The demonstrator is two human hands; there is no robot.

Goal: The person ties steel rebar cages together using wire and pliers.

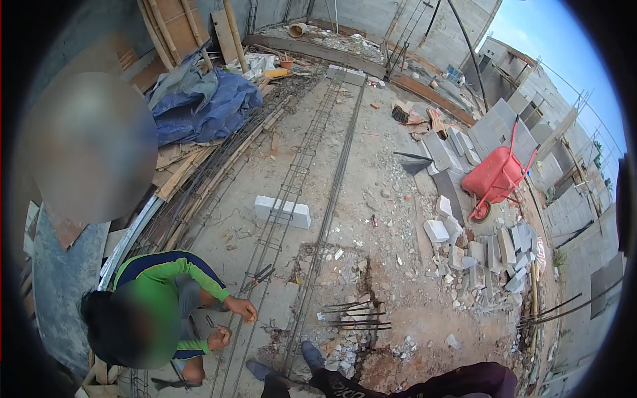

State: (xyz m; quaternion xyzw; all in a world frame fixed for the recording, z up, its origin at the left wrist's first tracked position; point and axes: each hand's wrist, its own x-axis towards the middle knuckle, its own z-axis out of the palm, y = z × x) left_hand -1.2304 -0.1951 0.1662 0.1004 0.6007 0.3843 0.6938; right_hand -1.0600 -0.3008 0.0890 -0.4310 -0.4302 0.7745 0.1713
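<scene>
Treat the floor (262,166) as the working bed; clear loose rubble (391,205) from underfoot before any lifting or turning. Locate the cage (302,159): lying lengthwise along the floor, crossing over the block (298,217), with its near end between the co-worker (159,272) and the straight bars (330,202). Treat fastening at that near end as the likely step in hand. Set the cage straight and untwisted first; avoid levering from one end only. Coordinate every shift with the co-worker, crouching close beside the cage. Check the block for rocking before relying on it as support. Plant each shoe (312,356) flat, away from the short rods (358,324) jutting near the broken gap (367,278). Lift the pliers (264,273), lying within the cage's run, by the handles only. Own hands: both out of view; cannot tell how far open, or whether holding anything. Co-worker's far hand (241,309): fingers bent, contents too fine to make out. Co-worker's near hand (219,338): curled nearly closed, apparently around a small tool. Fasten snugly without overtightening; fold sharp ends inward.
</scene>
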